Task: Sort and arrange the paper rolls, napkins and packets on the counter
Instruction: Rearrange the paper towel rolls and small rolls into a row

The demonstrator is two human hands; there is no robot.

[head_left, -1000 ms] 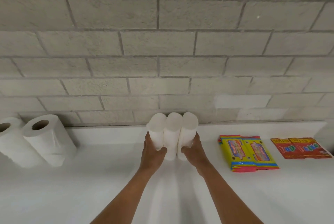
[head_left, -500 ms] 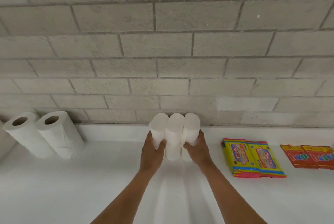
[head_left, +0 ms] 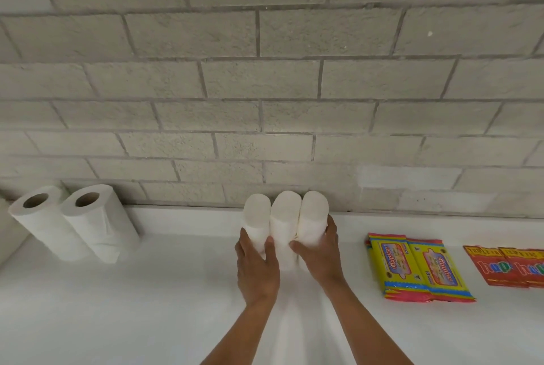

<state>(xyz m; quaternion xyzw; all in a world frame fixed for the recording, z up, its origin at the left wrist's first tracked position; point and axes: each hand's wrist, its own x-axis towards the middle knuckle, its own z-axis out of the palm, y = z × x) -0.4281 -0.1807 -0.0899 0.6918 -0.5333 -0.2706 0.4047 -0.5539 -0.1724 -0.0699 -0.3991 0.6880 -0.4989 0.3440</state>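
Both hands, left [head_left: 256, 269] and right [head_left: 319, 253], are clasping three upright napkin rolls [head_left: 285, 219] against the wall [head_left: 265, 85]; roll bases hidden. Red packets [head_left: 512, 266] right of the rolls are running off-frame.

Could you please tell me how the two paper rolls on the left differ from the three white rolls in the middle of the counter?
The two paper rolls show open brown cardboard cores on top; the three white rolls show closed white tops. The paper rolls look bigger, the white rolls slimmer. No hand touches the paper rolls, while the left hand and right hand grip the white rolls from either side. Both groups are white and stand by the wall.
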